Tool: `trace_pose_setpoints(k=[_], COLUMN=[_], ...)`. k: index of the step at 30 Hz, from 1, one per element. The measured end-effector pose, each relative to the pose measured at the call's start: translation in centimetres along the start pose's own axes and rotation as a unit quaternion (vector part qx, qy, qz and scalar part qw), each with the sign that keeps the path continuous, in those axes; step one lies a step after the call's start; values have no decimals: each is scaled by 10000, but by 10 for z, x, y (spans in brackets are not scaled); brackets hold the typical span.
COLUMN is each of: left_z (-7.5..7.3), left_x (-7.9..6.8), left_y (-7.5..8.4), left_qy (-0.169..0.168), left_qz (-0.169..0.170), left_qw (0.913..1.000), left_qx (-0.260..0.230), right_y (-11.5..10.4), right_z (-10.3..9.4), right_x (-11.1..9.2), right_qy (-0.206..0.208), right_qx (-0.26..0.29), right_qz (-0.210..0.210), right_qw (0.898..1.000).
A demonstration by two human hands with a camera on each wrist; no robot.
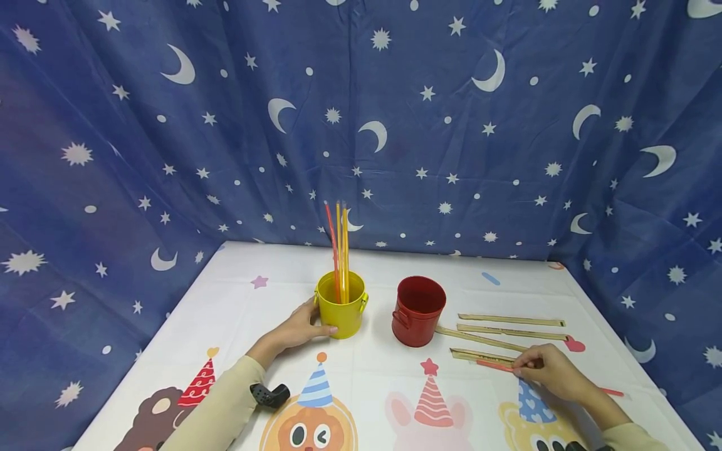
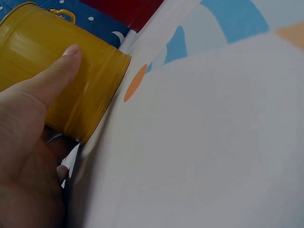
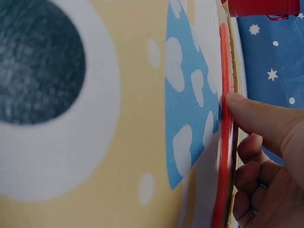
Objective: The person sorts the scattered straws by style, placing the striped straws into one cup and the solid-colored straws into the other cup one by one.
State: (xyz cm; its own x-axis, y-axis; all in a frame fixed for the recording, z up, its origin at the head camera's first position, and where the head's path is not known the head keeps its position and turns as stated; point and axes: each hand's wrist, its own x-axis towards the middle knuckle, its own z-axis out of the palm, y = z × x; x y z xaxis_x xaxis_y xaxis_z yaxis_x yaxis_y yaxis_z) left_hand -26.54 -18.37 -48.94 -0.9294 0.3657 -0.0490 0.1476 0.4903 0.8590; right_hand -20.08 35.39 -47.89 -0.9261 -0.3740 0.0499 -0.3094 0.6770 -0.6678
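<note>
My left hand (image 1: 296, 326) grips the side of a small yellow metal bucket (image 1: 341, 319); its thumb lies along the wall in the left wrist view. Standing in that bucket are a red glow stick (image 1: 333, 241) and several yellow-orange glow sticks (image 1: 345, 244). On the right, my right hand (image 1: 555, 373) pinches another red glow stick (image 3: 224, 71) that lies low at the cloth. The thumb is on the stick in the right wrist view; the other fingers are curled behind it. Just beyond lie several flat bamboo strips (image 1: 510, 329).
A red metal bucket (image 1: 414, 332) stands between the two hands, right of the yellow one. One strip's end reaches its base. The white cloth (image 1: 225, 300) carries printed party animals. A blue curtain (image 1: 361, 94) with moons and stars hangs behind the table.
</note>
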Motion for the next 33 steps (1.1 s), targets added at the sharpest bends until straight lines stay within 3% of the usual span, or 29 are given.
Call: trace_pose_setpoints(k=[6, 12, 15, 20, 26, 31, 33], left_z=[0, 1, 0, 0, 1, 0, 0], left_x=[1, 1, 0, 0, 0, 0, 0], left_y=[-3, -4, -3, -2, -2, -1, 0], left_qy=[-17, -39, -38, -25, -42, -41, -33], left_qz=[-62, -102, -111, -85, -78, -45, -52], left_qw=[10000, 9999, 9999, 10000, 9999, 10000, 10000], left_qx=[35, -24, -38, -27, -86, -16, 35], right_y=[0, -7, -14, -28, -44, -56, -60], right_z=[0, -8, -13, -23, -35, -45, -48], right_x=[1, 3, 4, 6, 10, 16, 18], right_qy=[-3, 82, 40, -104, 127, 351, 442], right_qx=[20, 471, 618, 863, 1402, 2131, 2552], right_qz=[-159, -465, -251, 496, 752, 1209, 1156], right_qw=[9999, 9978, 9978, 9950, 9872, 9689, 9589])
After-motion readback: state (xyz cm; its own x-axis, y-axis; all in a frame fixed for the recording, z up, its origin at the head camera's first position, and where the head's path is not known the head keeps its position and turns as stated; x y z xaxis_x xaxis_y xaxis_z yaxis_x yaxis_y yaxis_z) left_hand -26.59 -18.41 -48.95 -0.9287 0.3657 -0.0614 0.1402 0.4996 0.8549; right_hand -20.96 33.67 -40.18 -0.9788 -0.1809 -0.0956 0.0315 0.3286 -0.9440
